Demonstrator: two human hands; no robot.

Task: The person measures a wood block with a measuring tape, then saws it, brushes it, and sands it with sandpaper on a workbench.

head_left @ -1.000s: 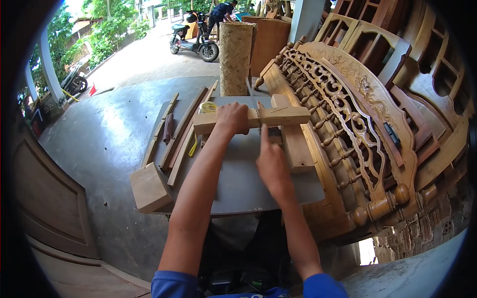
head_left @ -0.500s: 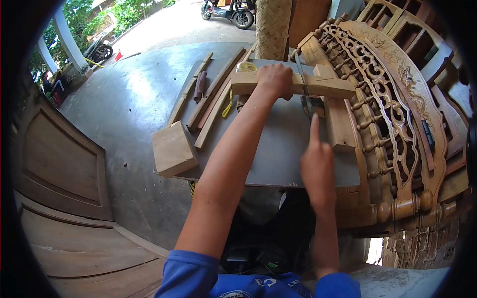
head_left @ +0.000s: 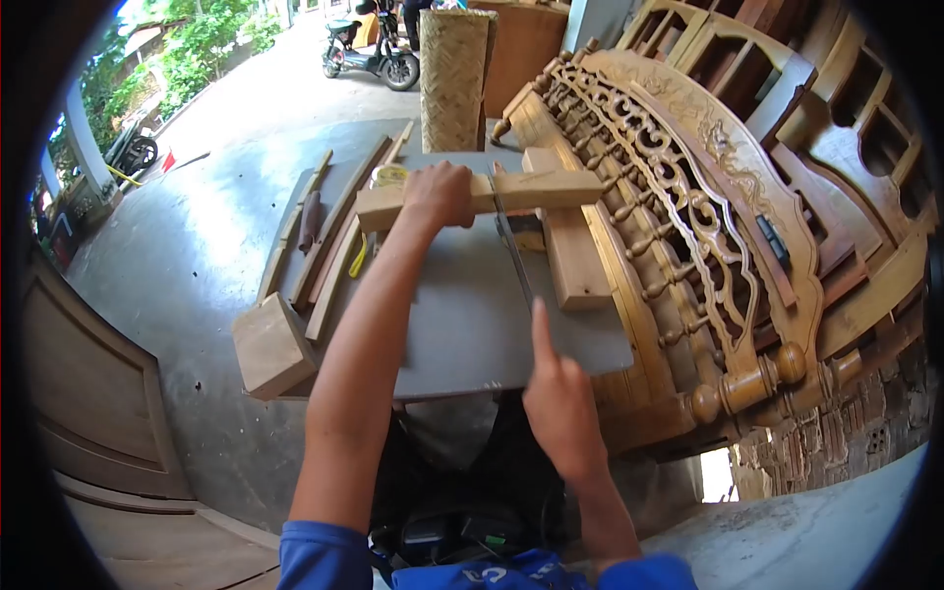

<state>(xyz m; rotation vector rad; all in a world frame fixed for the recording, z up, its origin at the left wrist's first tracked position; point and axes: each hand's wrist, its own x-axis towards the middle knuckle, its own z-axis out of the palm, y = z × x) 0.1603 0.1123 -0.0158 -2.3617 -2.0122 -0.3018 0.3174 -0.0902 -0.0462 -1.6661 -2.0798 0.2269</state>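
My left hand [head_left: 440,194] is closed over a wooden beam [head_left: 551,189], pressing it from above. The beam lies crosswise, its right part over a thick wood block [head_left: 576,258]. My right hand [head_left: 562,403] is closed around the grip of a handsaw, the index finger stretched along the blade; the grip itself is hidden in the fist. The narrow saw blade [head_left: 515,258] runs away from me and crosses the beam right of my left hand, sitting in a cut there. A dark piece with a light wooden part [head_left: 527,234] lies beneath the beam, partly covered.
The grey tabletop [head_left: 457,339] carries several wood strips [head_left: 339,221], a brown turned piece [head_left: 310,218], a yellow strap [head_left: 358,258] and a square block [head_left: 273,346]. On the right leans a carved wooden panel [head_left: 678,177]. A woven column [head_left: 454,84] stands behind; a motorbike [head_left: 369,59] is parked beyond.
My right hand has drawn the saw back toward me, so more blade shows on the near side of the beam. My left hand stays on the beam. The view has turned right.
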